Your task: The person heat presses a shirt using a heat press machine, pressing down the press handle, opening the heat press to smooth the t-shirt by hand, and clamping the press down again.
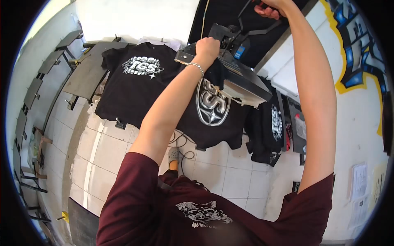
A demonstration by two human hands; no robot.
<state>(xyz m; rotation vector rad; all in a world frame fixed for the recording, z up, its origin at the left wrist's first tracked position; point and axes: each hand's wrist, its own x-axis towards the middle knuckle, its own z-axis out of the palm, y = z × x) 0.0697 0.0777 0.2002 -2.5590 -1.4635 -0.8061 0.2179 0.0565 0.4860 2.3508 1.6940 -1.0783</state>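
Observation:
My left hand (207, 50), with a chain bracelet at the wrist, is closed on the near left part of a heat press (246, 81). At the top edge my right hand (271, 9) is curled round the press's lever handle (258, 3), partly cut off by the frame. The press head hangs over a black T-shirt (227, 131) with a silver oval print, hiding its upper part. Left of it another black T-shirt (123, 92) lies flat with silver lettering. To the right, a third black shirt (264, 141) carries a similar print.
Dark boards (88, 67) on supports line the left side. A loose cable (186, 155) lies on the tiled floor (209, 176) near my foot in a grey clog (174, 153). A painted white wall (349, 135) stands on the right.

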